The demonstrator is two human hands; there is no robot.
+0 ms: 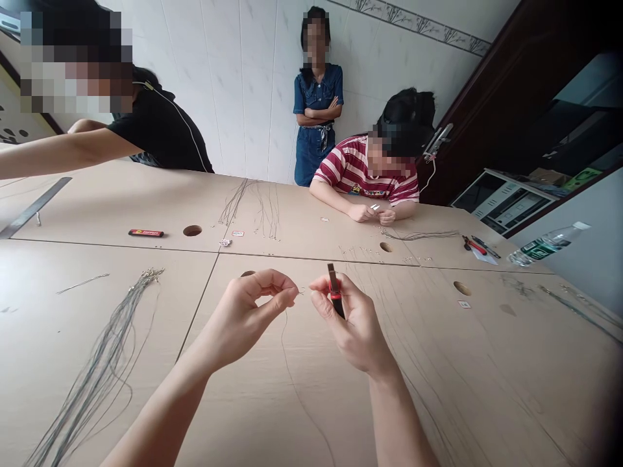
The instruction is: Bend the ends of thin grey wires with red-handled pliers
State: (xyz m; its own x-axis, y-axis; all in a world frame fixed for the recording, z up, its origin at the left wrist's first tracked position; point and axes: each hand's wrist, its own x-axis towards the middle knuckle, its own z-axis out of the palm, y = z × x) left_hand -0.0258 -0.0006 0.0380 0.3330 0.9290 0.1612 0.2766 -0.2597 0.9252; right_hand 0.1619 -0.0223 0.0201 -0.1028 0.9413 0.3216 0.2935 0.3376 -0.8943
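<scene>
Above the near tabletop, my left hand is closed in a pinch, with thumb and index fingertip holding a thin cord. The cord hangs in a curve toward the bottom edge of the view, and a short, fine end pokes out past my fingertips. My right hand, just to the right, is wrapped round a small red-and-black hand tool with a flat metal tip pointing up. Its exact kind is hard to make out. The two hands' fingertips are close but apart.
Left lies a bundle of grey cords with metal ends. Farther back are a red marker-like stick, a metal ruler and more cords. A water bottle lies at right. Several people are around the table; one in stripes handles small pieces.
</scene>
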